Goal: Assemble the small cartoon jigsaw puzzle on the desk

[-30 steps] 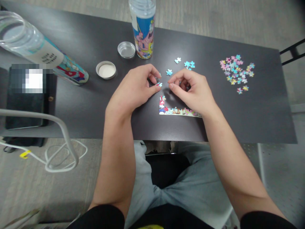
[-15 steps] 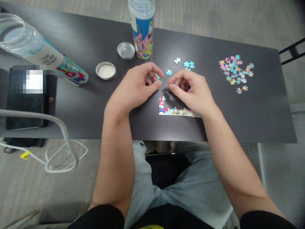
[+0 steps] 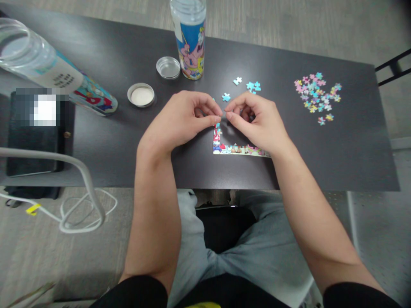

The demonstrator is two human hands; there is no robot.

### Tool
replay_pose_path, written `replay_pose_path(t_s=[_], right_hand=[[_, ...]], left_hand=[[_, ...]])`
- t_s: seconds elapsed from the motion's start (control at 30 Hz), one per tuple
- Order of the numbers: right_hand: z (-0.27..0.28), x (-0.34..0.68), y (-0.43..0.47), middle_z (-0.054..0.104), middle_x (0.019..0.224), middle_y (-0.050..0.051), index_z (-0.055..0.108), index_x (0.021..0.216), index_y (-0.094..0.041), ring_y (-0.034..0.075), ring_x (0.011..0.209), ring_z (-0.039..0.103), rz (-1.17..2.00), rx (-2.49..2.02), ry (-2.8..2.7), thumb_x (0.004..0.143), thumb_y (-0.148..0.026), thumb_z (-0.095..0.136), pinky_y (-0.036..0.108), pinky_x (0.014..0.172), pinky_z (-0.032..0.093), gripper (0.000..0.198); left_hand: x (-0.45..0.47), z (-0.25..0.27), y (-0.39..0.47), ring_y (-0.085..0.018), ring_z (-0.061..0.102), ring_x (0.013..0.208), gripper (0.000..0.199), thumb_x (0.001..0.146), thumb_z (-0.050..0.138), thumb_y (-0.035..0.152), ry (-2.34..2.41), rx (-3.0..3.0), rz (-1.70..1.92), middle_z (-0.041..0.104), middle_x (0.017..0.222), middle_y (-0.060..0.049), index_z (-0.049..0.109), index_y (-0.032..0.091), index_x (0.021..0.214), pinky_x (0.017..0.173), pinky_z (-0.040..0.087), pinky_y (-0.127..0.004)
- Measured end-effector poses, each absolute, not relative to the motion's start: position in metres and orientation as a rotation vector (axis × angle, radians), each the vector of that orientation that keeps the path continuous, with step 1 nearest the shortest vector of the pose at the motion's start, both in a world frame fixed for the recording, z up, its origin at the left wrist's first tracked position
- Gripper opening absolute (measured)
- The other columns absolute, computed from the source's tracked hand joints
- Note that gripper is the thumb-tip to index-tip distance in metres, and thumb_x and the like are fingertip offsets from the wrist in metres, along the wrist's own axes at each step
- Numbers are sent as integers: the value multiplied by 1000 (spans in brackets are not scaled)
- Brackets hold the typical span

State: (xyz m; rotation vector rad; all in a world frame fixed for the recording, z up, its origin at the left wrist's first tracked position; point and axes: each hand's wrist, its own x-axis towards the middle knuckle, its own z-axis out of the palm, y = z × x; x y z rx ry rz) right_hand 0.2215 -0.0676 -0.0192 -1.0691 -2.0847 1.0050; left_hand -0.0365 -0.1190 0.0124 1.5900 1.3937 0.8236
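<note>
On the dark table lies a partly joined jigsaw puzzle border (image 3: 237, 149), an L with a bottom row and a short left column. My left hand (image 3: 184, 115) is closed in a pinch over the top of that column, on a light blue puzzle piece (image 3: 217, 125) mostly hidden by the thumb. My right hand (image 3: 257, 122) hovers above the bottom row, thumb and index finger pinched close together; whatever they hold, if anything, is hidden. Just beyond the fingertips sits a loose blue puzzle piece (image 3: 226, 97), with more blue puzzle pieces (image 3: 253, 86) behind my right hand.
A pile of colourful puzzle pieces (image 3: 316, 94) lies to the right. At the back stands a cartoon-printed clear canister (image 3: 192, 47); another canister (image 3: 67, 79) stands left. Two round lids (image 3: 168, 67) lie between them. A black case (image 3: 35, 145) and white cable (image 3: 90, 184) are at left.
My left hand has lowered its puzzle piece slightly toward me, to the top of the border's left column. My right hand has barely moved. The view has shifted a little.
</note>
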Motion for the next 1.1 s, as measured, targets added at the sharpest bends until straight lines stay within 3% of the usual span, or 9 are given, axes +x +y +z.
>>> replay_pose_path(t_s=[0.27, 0.5, 0.73, 0.9, 1.0, 1.1], right_hand=[[-18, 222, -68, 78, 97, 6, 89, 120, -33, 28, 82, 61, 999, -1084, -2088, 116, -63, 93, 51, 80, 60, 31], [-22, 222, -67, 78, 97, 5, 90, 118, -32, 27, 79, 60, 995, -1044, -2076, 116, -52, 92, 50, 79, 58, 20], [-21, 222, -67, 78, 96, 5, 88, 116, -35, 29, 81, 61, 1003, -1051, -2067, 113, -64, 94, 53, 81, 61, 30], [-16, 222, -69, 82, 101, 6, 88, 112, -35, 29, 82, 64, 946, -1038, -2152, 113, -37, 89, 55, 87, 61, 2], [-19, 221, -67, 80, 97, 2, 87, 110, -31, 25, 76, 62, 859, -950, -2128, 109, -25, 83, 51, 86, 55, 7], [-23, 223, -64, 81, 96, 1, 88, 115, -29, 26, 78, 64, 748, -1048, -2099, 109, -24, 84, 52, 93, 55, 8]], left_hand=[[-34, 12, -119, -31, 87, 108, 16, 105, 93, 38, 1425, 1635, 734, 89, 97, -6, 96, 24, 111, 104, 71, -43], [-34, 14, -118, -29, 87, 107, 13, 103, 92, 33, 1470, 1687, 698, 92, 101, -5, 96, 24, 112, 106, 70, -40], [-33, 15, -119, -28, 83, 104, 18, 100, 90, 32, 1518, 1668, 771, 93, 109, -5, 95, 24, 116, 102, 68, -42], [-40, 7, -117, -29, 78, 107, 19, 103, 91, 37, 1658, 1657, 889, 89, 127, -6, 93, 31, 121, 107, 67, -46], [-43, 2, -116, -29, 77, 109, 24, 101, 94, 38, 1732, 1655, 894, 84, 137, -8, 92, 32, 125, 108, 66, -47], [-41, -1, -115, -30, 77, 112, 27, 101, 98, 41, 1760, 1667, 877, 82, 138, -9, 91, 32, 125, 109, 66, -48]])
